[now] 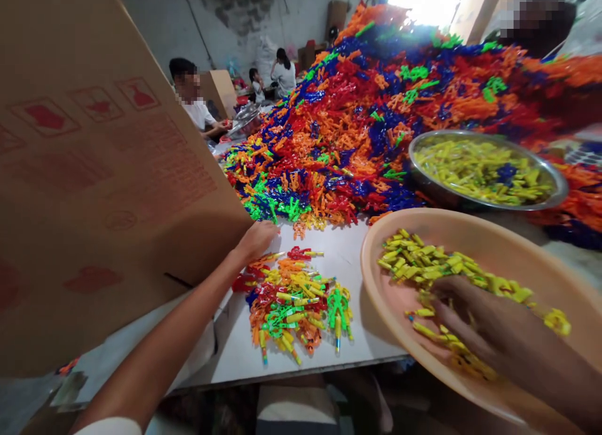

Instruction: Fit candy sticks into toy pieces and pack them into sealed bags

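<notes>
White tabletop (pixel 348 247) is buried under a huge heap of colourful plastic toy parts (pixel 376 109). Left hand (pixel 256 239) reaches out, loosely curled, beside the small assembled pile (pixel 296 303); right hand (pixel 489 331), fingers spread, digs in yellow pieces (pixel 423 259) inside the peach basin (pixel 470 228).

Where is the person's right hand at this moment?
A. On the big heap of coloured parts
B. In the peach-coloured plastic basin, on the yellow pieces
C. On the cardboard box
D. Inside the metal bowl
B: the right hand lies in the peach-coloured plastic basin, fingers spread among the yellow pieces.
</notes>
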